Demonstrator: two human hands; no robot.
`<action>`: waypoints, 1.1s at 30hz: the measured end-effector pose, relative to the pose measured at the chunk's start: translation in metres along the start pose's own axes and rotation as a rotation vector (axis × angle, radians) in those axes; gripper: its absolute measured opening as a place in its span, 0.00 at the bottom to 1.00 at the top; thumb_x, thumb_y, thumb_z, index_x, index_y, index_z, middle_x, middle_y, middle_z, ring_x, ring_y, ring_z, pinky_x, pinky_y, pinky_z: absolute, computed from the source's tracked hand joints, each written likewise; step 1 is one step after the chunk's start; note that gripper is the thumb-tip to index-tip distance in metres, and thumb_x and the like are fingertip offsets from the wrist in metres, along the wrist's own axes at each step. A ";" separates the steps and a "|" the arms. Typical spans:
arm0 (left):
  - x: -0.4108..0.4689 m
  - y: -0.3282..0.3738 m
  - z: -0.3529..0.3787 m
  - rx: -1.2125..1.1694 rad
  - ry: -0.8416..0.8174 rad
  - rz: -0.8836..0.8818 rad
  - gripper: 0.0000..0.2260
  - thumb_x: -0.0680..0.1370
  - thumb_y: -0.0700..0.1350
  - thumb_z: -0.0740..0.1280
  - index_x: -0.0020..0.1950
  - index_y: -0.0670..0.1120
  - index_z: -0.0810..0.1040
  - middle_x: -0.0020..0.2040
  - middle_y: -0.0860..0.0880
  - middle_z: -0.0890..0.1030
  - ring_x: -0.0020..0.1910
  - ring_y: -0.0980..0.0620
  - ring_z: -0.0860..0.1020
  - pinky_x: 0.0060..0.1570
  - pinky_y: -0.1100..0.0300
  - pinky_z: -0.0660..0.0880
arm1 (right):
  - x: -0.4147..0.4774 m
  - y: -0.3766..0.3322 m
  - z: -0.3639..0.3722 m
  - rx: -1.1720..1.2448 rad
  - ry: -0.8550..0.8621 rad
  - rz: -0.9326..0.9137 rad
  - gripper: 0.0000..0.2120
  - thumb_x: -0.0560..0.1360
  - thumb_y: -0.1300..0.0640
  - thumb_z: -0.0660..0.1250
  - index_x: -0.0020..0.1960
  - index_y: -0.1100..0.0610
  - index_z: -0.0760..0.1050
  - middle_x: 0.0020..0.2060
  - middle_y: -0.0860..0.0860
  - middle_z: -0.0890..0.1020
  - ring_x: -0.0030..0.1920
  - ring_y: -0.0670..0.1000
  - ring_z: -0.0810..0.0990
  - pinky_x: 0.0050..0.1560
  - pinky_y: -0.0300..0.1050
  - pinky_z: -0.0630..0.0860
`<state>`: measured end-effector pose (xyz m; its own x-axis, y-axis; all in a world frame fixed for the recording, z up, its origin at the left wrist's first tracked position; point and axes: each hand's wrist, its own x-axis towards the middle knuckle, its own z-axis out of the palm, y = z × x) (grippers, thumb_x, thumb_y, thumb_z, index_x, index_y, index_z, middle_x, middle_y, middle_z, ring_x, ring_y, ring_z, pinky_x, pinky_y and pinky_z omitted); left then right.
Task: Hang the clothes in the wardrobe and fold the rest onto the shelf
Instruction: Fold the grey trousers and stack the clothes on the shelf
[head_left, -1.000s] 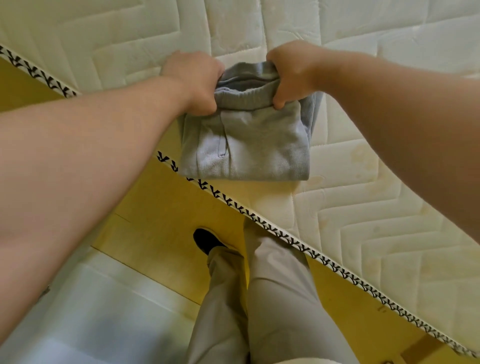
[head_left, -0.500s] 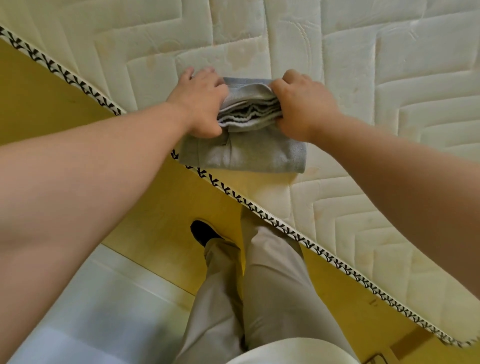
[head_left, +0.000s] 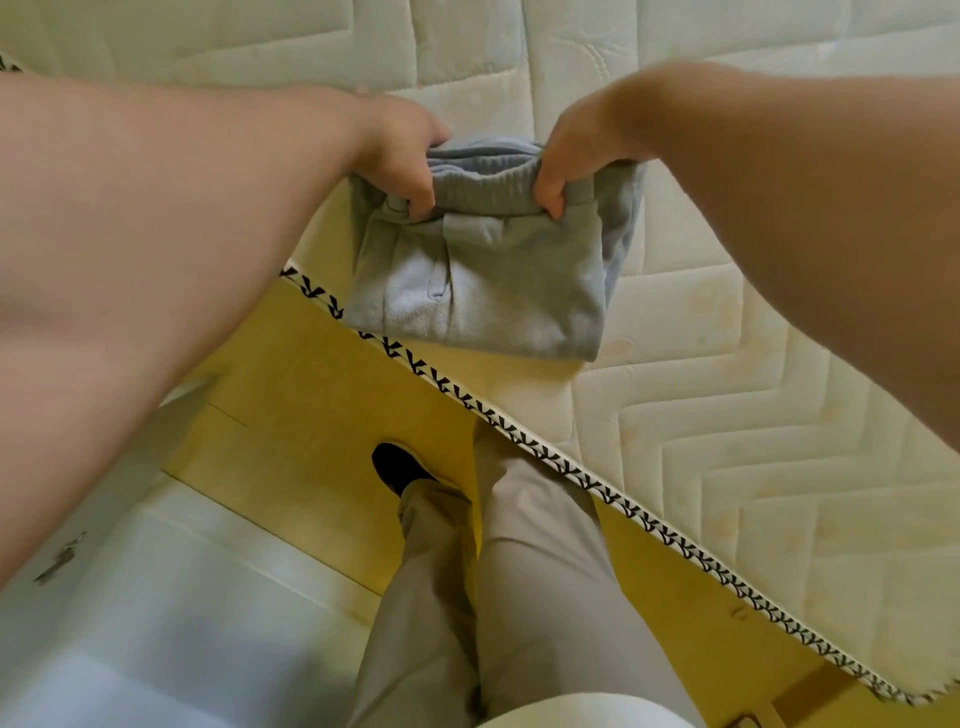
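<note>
A folded pair of grey sweatpants (head_left: 483, 291) hangs over the near edge of the bare white quilted mattress (head_left: 753, 441). My left hand (head_left: 400, 156) grips the left end of the ribbed waistband, fingers curled over it. At the waistband's right end my right hand (head_left: 571, 156) grips the same way. The folded bundle droops below both hands, its lower left corner past the mattress's patterned edge trim. No wardrobe or shelf is in view.
The mattress edge with black-and-white trim (head_left: 571, 473) runs diagonally from upper left to lower right. Below it is a yellow wooden bed frame (head_left: 291, 405) and pale floor (head_left: 182, 597). My legs in beige trousers (head_left: 519, 571) and a dark shoe (head_left: 400, 467) stand against the frame.
Half a second ago both hands pressed the folded sweatpants flat on the mattress; now they grip the waistband and have raised the bundle toward me, past the mattress edge.
</note>
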<state>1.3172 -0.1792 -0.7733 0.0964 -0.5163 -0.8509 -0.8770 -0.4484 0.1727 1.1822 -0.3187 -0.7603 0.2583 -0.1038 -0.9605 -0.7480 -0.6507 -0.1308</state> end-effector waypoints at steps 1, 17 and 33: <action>-0.004 0.001 0.000 0.031 -0.002 0.028 0.17 0.70 0.49 0.75 0.54 0.49 0.74 0.44 0.48 0.76 0.48 0.43 0.75 0.51 0.48 0.72 | 0.001 0.000 0.003 -0.024 -0.042 0.011 0.29 0.66 0.54 0.76 0.64 0.58 0.74 0.56 0.58 0.80 0.54 0.62 0.80 0.59 0.56 0.77; -0.266 0.027 0.036 0.059 0.113 -0.014 0.11 0.71 0.51 0.70 0.49 0.47 0.77 0.50 0.47 0.76 0.46 0.43 0.78 0.41 0.54 0.75 | -0.182 -0.102 0.029 -0.776 0.024 -0.408 0.17 0.67 0.49 0.73 0.52 0.54 0.76 0.48 0.53 0.81 0.47 0.54 0.80 0.42 0.46 0.76; -0.763 0.067 0.190 -0.727 0.541 -1.072 0.14 0.64 0.46 0.75 0.42 0.50 0.72 0.41 0.49 0.77 0.41 0.47 0.77 0.38 0.53 0.75 | -0.537 -0.406 0.195 -1.621 0.055 -1.176 0.25 0.59 0.40 0.72 0.54 0.46 0.75 0.45 0.47 0.83 0.46 0.52 0.83 0.52 0.53 0.81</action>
<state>1.0958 0.3233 -0.2072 0.8675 0.1748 -0.4657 0.1586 -0.9846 -0.0740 1.2282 0.1476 -0.2390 0.1568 0.8028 -0.5753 0.9053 -0.3496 -0.2411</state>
